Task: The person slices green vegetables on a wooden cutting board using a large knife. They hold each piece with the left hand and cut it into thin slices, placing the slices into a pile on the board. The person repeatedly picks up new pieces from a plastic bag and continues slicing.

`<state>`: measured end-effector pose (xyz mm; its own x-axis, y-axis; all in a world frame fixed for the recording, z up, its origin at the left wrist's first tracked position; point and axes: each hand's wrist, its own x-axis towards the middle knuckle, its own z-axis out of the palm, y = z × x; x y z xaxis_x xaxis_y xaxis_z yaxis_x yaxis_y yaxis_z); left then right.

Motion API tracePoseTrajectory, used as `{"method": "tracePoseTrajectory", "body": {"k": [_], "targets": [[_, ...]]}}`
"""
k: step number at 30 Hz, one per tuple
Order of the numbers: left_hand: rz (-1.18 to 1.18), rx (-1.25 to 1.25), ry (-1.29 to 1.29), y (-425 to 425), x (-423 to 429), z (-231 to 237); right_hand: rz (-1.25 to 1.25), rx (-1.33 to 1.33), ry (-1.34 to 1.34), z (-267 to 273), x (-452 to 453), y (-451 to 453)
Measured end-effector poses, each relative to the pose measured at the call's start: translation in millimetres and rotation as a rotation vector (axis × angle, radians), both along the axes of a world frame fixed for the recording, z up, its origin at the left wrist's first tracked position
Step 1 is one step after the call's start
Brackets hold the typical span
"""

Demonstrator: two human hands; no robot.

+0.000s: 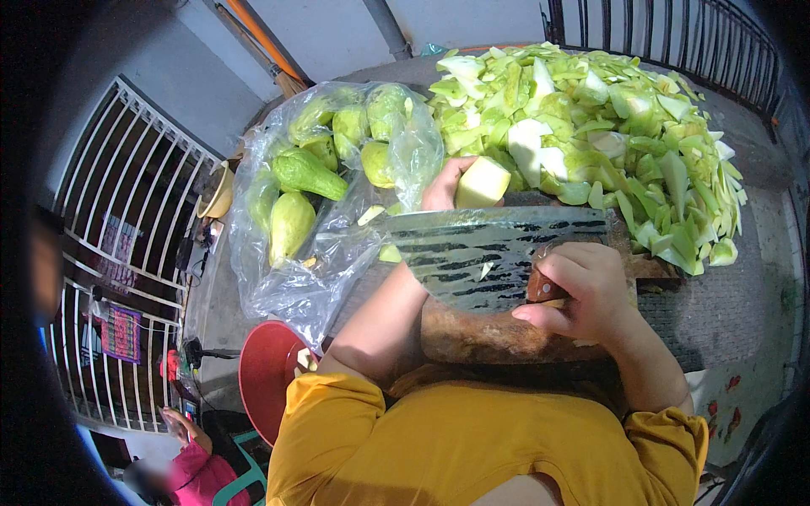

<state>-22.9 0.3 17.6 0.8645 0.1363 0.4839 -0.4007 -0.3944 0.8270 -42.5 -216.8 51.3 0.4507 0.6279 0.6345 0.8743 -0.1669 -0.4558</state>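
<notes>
My right hand [585, 294] grips the wooden handle of a broad cleaver [468, 253]. The wide blade, streaked dark and wet with a scrap of peel stuck on it, spans leftward above a thick wooden chopping board [506, 338]. Beyond the blade, my left hand [443, 185] holds a pale, peeled piece of fruit [483, 182] with flat-cut sides. The blade hides part of that hand and the forearm. To the left, a clear plastic bag [414, 158] holds several unpeeled, pear-shaped green fruits [308, 172].
A large heap of green peelings [569, 126] spreads behind and right of the board. At my left side stands a red basin [266, 373] with pale pieces inside. A person in pink [202, 471] is at lower left, by a green plastic chair [243, 468]. Brooms [272, 47] lean on the wall.
</notes>
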Motion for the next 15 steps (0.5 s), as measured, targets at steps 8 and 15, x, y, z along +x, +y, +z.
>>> {"method": "tracePoseTrajectory", "body": {"k": [8,15], "targets": [[0.037,0.045,0.031,13,9,-17,-0.069,-0.066,0.175,3,8,-4],[0.101,0.187,-0.215,0,-7,4,-0.683,0.083,0.423,-13,68,-37]]}}
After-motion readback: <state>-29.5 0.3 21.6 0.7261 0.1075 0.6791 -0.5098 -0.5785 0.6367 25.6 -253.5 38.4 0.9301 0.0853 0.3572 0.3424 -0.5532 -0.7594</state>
